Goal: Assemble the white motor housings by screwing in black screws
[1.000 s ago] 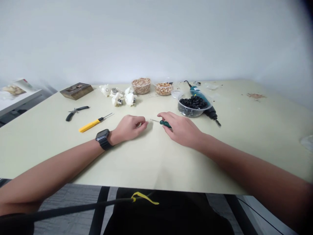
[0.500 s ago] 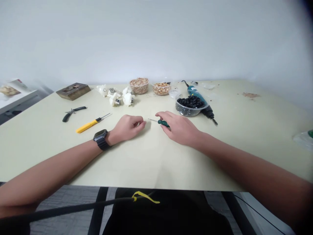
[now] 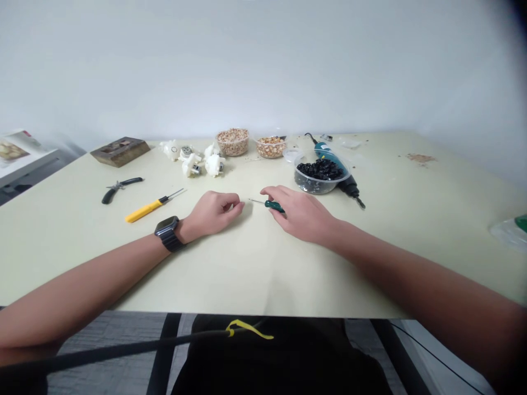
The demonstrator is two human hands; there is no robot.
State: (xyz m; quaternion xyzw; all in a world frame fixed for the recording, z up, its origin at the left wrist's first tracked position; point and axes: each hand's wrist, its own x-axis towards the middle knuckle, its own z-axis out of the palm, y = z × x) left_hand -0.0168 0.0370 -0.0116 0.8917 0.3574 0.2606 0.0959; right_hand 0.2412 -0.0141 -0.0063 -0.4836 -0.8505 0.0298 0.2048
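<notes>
My left hand rests on the table with its fingers curled together; what they hold, if anything, is hidden. A dark watch is on that wrist. My right hand grips the dark green handle of a small screwdriver. Its thin metal shaft points left, and the tip is a little short of my left fingers. Left of my left hand lies a yellow-handled screwdriver, with black-handled pliers beyond it. A clear bowl of black pieces stands just behind my right hand.
Several white plug-like parts lie at the back, beside tubs of pale pieces and orange-brown pieces. A teal power tool lies behind the black-filled bowl. A rusty metal block sits back left. A cable crosses below the table edge.
The whole view has shifted slightly. Both hands keep nearly the same pose, and the green screwdriver stays in my right hand.
</notes>
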